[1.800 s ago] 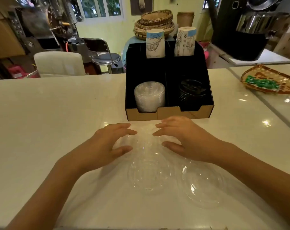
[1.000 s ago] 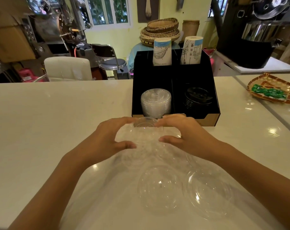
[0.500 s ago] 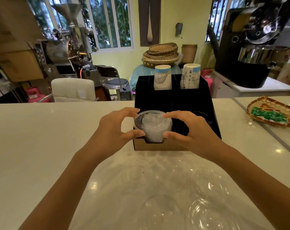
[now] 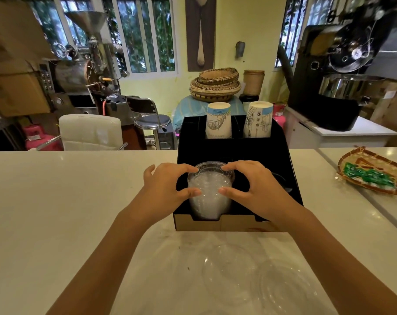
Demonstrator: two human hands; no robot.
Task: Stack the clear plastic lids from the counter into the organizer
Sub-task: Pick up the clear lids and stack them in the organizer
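Both forearms bare to the frame edge; no sleeve in view. Left hand [image 4: 164, 190] and right hand [image 4: 253, 189] bare and ungloved. Short, unpainted nails show on the thumbs.

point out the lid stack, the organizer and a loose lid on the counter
lid stack [image 4: 210, 196], head view, on its clear side wall
organizer [image 4: 215, 223], head view, on its cardboard front wall
loose lid [image 4: 229, 271], head view, on its dome, lying on the counter
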